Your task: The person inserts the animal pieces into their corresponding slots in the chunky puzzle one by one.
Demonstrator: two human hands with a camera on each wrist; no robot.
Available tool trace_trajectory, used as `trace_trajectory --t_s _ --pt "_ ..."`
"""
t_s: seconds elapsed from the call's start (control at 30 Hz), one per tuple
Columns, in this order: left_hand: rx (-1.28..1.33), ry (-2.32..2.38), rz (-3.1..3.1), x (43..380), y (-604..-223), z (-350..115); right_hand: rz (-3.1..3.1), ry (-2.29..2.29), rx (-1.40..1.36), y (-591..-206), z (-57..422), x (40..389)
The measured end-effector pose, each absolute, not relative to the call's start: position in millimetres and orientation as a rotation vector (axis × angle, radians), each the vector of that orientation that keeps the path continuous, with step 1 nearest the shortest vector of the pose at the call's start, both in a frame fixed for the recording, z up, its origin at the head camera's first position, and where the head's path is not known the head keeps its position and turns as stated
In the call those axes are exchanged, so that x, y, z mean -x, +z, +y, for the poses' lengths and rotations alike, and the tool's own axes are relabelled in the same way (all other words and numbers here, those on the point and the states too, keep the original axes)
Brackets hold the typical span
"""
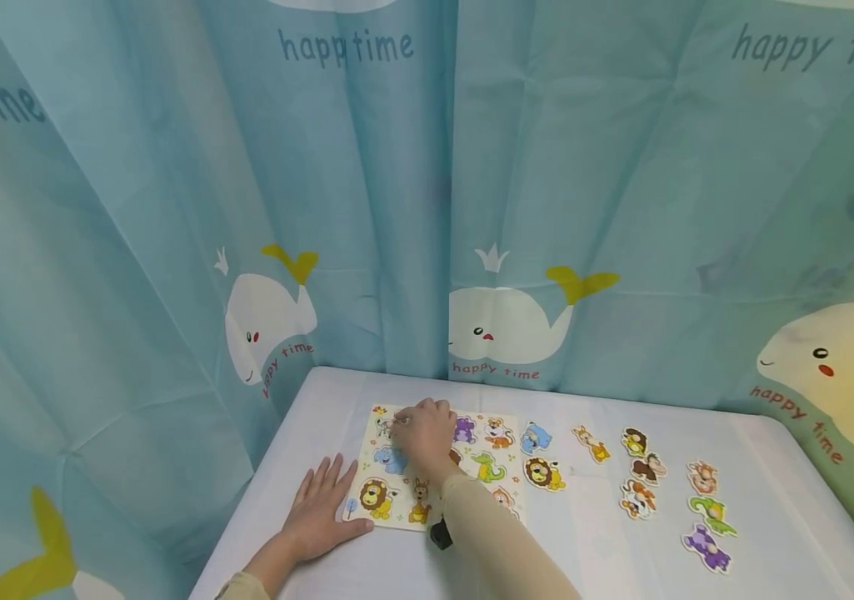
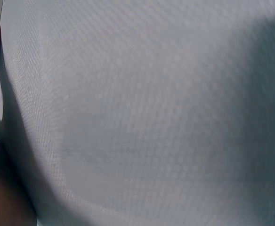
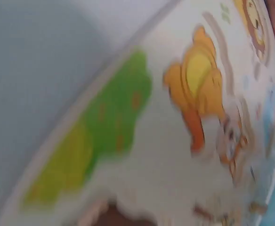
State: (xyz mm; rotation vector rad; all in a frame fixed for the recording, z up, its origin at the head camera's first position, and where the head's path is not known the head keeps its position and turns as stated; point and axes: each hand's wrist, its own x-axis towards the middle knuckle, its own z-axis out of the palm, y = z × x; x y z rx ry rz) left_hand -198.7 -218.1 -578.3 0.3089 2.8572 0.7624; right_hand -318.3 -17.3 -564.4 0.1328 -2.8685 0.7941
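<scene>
A wooden animal puzzle board (image 1: 434,498) lies on the white-covered table. My left hand (image 1: 319,510) rests flat beside its left edge, fingers spread and thumb touching the near left corner. My right hand (image 1: 427,435) is over the board's far left part, fingers bent downward. Its fingertips pinch a black-and-white animal puzzle piece (image 1: 383,427), largely hidden under the hand. The hand and forearm cover the board's middle. In the right wrist view a kangaroo picture (image 3: 198,80) shows on the board. The left wrist view shows mostly white cloth (image 2: 128,113).
Loose pieces lie right of the board: a blue elephant (image 1: 536,437), a lion (image 1: 544,474), a kangaroo (image 1: 591,443), a hedgehog (image 1: 634,442), a monkey (image 1: 648,468), a crocodile (image 1: 712,516), a purple hippo (image 1: 707,548) and others. A blue whale-print curtain (image 1: 412,208) hangs behind the table.
</scene>
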Motion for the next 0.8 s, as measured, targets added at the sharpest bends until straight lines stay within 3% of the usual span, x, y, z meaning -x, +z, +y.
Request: trace_trajectory --t_s 0.8 --pt "-0.284 0.747 2.818 198.5 -570.7 -215.6 -2.702 0.877 -0.441 -533.0 85.7 286.3"
